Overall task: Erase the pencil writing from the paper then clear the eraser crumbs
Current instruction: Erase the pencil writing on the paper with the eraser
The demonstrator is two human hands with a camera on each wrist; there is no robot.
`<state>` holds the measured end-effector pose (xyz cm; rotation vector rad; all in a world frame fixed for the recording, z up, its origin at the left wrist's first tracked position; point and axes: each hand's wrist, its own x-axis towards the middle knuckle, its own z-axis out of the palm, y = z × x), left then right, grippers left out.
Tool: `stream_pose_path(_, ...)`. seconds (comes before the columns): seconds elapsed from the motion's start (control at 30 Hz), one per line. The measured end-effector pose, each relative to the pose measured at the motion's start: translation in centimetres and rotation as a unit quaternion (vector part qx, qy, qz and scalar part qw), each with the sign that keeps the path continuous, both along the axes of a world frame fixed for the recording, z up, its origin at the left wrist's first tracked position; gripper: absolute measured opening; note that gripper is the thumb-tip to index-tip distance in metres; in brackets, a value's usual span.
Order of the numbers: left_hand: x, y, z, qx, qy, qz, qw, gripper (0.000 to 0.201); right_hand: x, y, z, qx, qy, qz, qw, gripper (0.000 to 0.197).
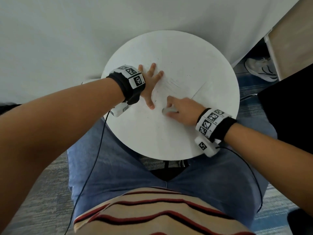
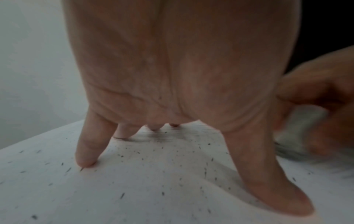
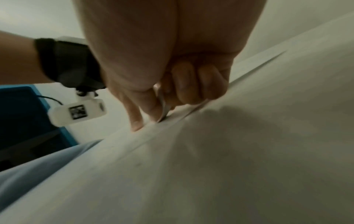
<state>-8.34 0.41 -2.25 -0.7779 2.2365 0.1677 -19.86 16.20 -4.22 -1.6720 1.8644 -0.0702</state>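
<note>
A white sheet of paper (image 1: 152,128) lies on a round white table (image 1: 211,65). Faint pencil smudges (image 1: 172,83) show near its middle. My left hand (image 1: 150,83) lies flat on the sheet with spread fingers, pressing it down. In the left wrist view dark eraser crumbs (image 2: 162,193) are scattered over the paper (image 2: 134,204) under that hand (image 2: 172,75). My right hand (image 1: 171,107) pinches a greyish-white eraser (image 1: 165,111) and holds it against the paper just right of the left thumb. The eraser (image 3: 165,109) shows between thumb and curled fingers; it appears blurred (image 2: 298,125) in the left wrist view.
The table stands over my lap in blue jeans (image 1: 118,167), close to a white wall. A white shoe (image 1: 260,68) and a black object (image 1: 288,107) lie to the right. Thin black cables (image 1: 94,163) hang from both wrist cameras. A blue bin (image 3: 23,113) stands on the left.
</note>
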Motion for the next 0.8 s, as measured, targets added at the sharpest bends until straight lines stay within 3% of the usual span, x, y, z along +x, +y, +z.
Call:
stream_pose_path(0.07, 0.0, 0.0, 0.0, 0.0, 0.004, 0.0, 1.0, 0.146, -0.9, -0.4, -0.2, -0.042, 0.051, -0.051, 0.997, 0.025)
stream_pose_path(0.13, 0.0, -0.1, 0.1, 0.0, 0.01, 0.0, 1.0, 0.146, 0.0, 0.3, -0.5, -0.054, 0.093, -0.02, 0.994, 0.025)
stream_pose_path(0.23, 0.1, 0.0, -0.1, 0.001, 0.007, -0.001, 1.0, 0.147, 2.1, 1.6, -0.5, 0.005, 0.022, 0.068, 0.997, 0.025)
stream_pose_path(0.33, 0.0, -0.1, -0.1, 0.0, 0.007, -0.004, 1.0, 0.146, 0.7, -0.1, -0.2, 0.011, 0.0, 0.001, 1.0, 0.024)
stream_pose_path(0.43, 0.0, -0.2, -0.3, 0.007, 0.01, 0.003, 1.0, 0.147, 0.2, -0.8, -0.1, -0.059, 0.076, -0.053, 0.994, 0.024)
stream_pose_path(0.5, 0.1, -0.1, -0.1, 0.005, 0.009, 0.0, 1.0, 0.147, 2.0, 0.1, -0.2, -0.041, 0.081, 0.006, 0.996, 0.03)
stream_pose_path(0.6, 0.1, 0.1, 0.1, 0.0, 0.005, -0.009, 1.0, 0.147, 3.6, 0.9, 0.1, 0.031, 0.012, 0.072, 0.997, 0.026)
stream_pose_path(0.8, 0.3, 0.5, -0.2, 0.02, 0.021, 0.022, 0.999, 0.149, -1.7, -0.8, 0.7, -0.035, 0.011, -0.103, 0.994, 0.024)
